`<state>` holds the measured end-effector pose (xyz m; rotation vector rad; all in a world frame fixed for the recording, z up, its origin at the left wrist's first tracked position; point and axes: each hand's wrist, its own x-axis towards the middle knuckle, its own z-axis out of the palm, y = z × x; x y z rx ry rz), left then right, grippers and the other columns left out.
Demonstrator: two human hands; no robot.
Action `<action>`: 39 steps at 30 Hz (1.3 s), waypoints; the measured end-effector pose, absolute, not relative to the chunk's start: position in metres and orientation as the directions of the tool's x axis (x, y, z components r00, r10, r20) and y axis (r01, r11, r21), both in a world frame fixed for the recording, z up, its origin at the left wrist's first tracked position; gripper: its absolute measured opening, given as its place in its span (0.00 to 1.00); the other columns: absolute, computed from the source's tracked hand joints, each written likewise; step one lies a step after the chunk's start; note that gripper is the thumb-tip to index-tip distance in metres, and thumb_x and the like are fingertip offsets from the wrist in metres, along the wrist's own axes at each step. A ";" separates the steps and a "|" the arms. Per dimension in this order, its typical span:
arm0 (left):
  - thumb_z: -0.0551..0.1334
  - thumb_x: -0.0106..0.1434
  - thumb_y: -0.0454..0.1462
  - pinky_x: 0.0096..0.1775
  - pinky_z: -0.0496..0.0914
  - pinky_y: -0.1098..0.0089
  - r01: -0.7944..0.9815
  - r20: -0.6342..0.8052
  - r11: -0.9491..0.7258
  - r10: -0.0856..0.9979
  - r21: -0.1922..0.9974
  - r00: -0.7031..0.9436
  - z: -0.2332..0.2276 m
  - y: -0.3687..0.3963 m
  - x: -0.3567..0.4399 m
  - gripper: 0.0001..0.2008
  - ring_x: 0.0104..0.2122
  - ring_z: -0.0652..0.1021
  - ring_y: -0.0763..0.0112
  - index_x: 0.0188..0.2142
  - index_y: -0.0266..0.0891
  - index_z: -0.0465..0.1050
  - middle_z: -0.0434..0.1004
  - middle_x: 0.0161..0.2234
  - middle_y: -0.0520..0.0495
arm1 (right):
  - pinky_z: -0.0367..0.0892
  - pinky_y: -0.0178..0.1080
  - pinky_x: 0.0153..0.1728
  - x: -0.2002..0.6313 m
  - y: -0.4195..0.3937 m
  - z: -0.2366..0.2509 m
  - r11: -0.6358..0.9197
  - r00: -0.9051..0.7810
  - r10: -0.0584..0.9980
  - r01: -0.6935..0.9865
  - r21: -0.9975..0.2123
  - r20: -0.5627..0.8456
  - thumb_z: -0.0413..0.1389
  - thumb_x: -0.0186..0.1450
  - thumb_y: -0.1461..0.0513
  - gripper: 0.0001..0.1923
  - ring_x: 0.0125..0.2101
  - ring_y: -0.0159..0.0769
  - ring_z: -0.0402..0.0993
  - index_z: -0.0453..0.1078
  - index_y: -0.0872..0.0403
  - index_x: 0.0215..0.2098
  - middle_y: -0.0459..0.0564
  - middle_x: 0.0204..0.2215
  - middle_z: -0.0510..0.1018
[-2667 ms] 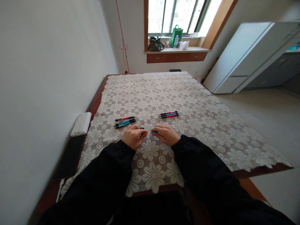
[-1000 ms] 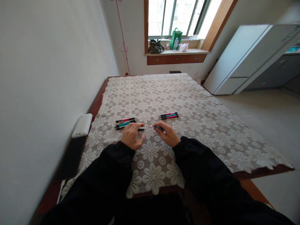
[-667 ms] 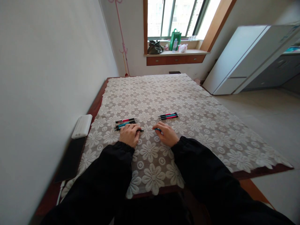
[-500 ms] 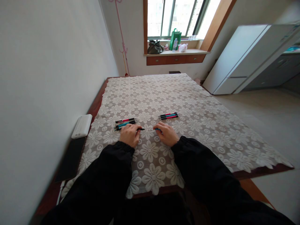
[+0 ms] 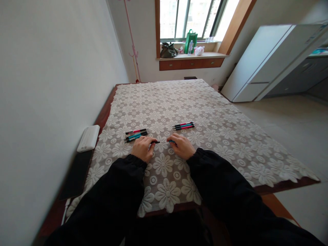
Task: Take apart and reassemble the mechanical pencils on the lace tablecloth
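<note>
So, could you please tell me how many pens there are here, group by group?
Left cluster of pens: 3
Right cluster of pens: 3
In hand, teal pen, between left hand and right hand: 1
Total: 7 pens

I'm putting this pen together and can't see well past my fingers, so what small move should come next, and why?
Probably slide the two hands toward each other. The left hand pinches a black piece, the right hand a blue barrel, and a thin refill bridges the gap between them, roughly in line, just above the lace tablecloth. Closing that gap looks like the next step.
</note>
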<state>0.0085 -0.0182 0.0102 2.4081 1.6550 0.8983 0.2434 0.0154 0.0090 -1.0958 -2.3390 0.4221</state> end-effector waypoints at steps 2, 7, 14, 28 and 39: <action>0.60 0.66 0.36 0.48 0.68 0.57 0.825 0.413 -0.420 0.874 0.378 0.256 0.010 -0.018 0.009 0.09 0.45 0.76 0.58 0.43 0.43 0.78 0.82 0.41 0.47 | 0.64 0.36 0.38 0.243 0.015 0.010 0.630 -0.548 0.773 0.606 -0.484 0.320 0.54 0.68 0.69 0.11 0.38 0.37 0.73 0.72 0.51 0.45 0.48 0.40 0.75; 0.59 0.68 0.36 0.48 0.70 0.58 0.783 0.409 -0.499 0.845 0.371 0.345 0.009 -0.017 0.009 0.09 0.44 0.76 0.60 0.44 0.43 0.77 0.82 0.41 0.47 | 0.65 0.36 0.41 0.240 0.013 0.012 0.660 -0.595 0.739 0.548 -0.514 0.316 0.53 0.69 0.70 0.11 0.40 0.37 0.73 0.72 0.51 0.46 0.49 0.41 0.76; 0.59 0.69 0.37 0.47 0.71 0.60 0.733 0.436 -0.567 0.806 0.374 0.401 0.009 -0.017 0.009 0.08 0.44 0.77 0.61 0.45 0.43 0.76 0.82 0.40 0.46 | 0.65 0.37 0.40 0.238 0.012 0.010 0.604 -0.569 0.767 0.484 -0.633 0.297 0.55 0.67 0.67 0.11 0.38 0.37 0.73 0.67 0.53 0.48 0.49 0.39 0.77; 0.59 0.70 0.38 0.44 0.74 0.64 0.663 0.500 -0.632 0.758 0.402 0.419 0.010 -0.018 0.009 0.08 0.40 0.79 0.64 0.44 0.43 0.77 0.83 0.38 0.48 | 0.62 0.36 0.36 0.237 0.010 0.014 0.629 -0.615 0.736 0.467 -0.622 0.283 0.56 0.68 0.66 0.04 0.34 0.36 0.72 0.67 0.53 0.41 0.47 0.34 0.76; 0.63 0.68 0.39 0.44 0.75 0.65 0.637 0.520 -0.621 0.767 0.456 0.376 0.006 -0.018 0.009 0.08 0.41 0.80 0.66 0.45 0.42 0.75 0.82 0.39 0.48 | 0.62 0.36 0.37 0.236 0.008 0.015 0.629 -0.608 0.745 0.501 -0.594 0.276 0.54 0.71 0.65 0.04 0.35 0.37 0.73 0.67 0.53 0.44 0.48 0.36 0.77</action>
